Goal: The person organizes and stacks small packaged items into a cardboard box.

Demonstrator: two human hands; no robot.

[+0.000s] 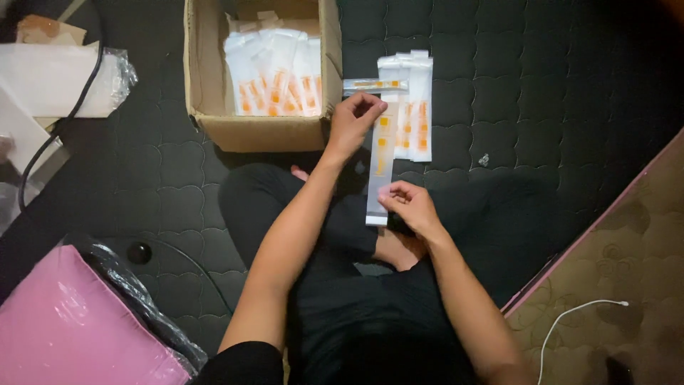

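Centre frame: my left hand [354,121] pinches the sachet [379,167] top, right hand [410,205] its bottom end; looks light, floppy, slick, best gripped by the ends.

- One cardboard box [260,132], holding a batch of white sachets [274,75] too overlapped to count.
- One long clear packet [378,167] held between two hands [354,121] [410,207].
- About three packets [413,107] lying flat on the dark quilted mat [541,93].
- One pink bag [68,328].
- One white cable [570,317].
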